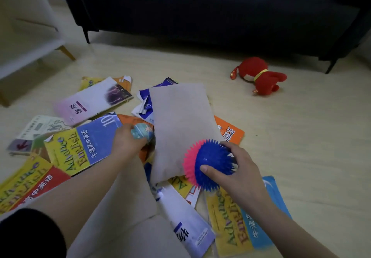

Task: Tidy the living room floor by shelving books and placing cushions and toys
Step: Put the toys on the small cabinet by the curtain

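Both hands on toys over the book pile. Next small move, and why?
Probably lift the spiky ball clear with the right hand: fingers already wrap it, and it rests against the grey cushion, which covers books. The left hand grips a small teal toy.

Blue-and-pink spiky ball (208,164), beige cushion (180,125), red plush toy (259,75), navy sofa (200,6)

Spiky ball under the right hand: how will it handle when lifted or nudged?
The spiky ball looks like soft rubber, so probably light and squeezable. The right hand spans it easily. Its spikes should give grip, not slip. Being round, it may roll off the sloped grey cushion if released.
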